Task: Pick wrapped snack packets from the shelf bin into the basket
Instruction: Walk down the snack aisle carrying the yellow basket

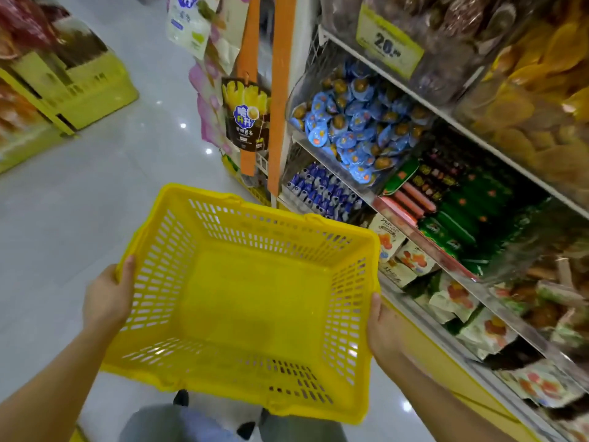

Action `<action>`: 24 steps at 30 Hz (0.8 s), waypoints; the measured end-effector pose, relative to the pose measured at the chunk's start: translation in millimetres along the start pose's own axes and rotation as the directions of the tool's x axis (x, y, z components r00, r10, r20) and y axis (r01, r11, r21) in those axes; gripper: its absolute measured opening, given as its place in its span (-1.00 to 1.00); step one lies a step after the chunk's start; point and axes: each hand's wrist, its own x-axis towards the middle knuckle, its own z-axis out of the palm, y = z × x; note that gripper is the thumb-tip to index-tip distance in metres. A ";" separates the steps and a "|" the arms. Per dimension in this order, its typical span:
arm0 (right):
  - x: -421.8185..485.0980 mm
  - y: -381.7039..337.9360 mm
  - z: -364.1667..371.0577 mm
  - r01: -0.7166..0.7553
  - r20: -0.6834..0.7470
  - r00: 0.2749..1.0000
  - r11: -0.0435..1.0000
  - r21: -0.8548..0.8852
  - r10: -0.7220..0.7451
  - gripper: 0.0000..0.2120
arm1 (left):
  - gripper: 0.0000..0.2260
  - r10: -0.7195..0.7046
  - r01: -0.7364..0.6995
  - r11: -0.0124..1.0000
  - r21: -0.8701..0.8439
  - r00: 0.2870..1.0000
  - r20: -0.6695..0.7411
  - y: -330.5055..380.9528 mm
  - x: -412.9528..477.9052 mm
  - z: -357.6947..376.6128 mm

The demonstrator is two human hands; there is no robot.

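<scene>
I hold a yellow plastic basket (178,275) with nothing in it, in front of me and above the floor. My left hand (106,298) grips its left rim, thumb over the edge. On the opposite wall my right hand (382,330) grips the right side. To the right stands a shelf with clear bins. One bin (360,122) is heaped with blue wrapped snack packets. Below it a lower bin (322,189) holds small blue-and-white wrapped packets. Both hands are well short of the bins.
Further shelf bins hold green and red packets (452,199), white fruit-print bags (471,314) and dried fruit (526,106). An orange shelf post (280,100) with hanging snack bags (245,116) stands ahead. Yellow crates (79,87) sit at left on the grey tiled floor (95,193).
</scene>
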 end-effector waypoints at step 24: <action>87.8 -54.8 171.4 -0.067 -0.209 0.977 0.989 -0.130 0.039 -0.50 | -0.60 0.025 -0.018 0.987 -0.159 0.999 0.044 -67.4 193.1 89.7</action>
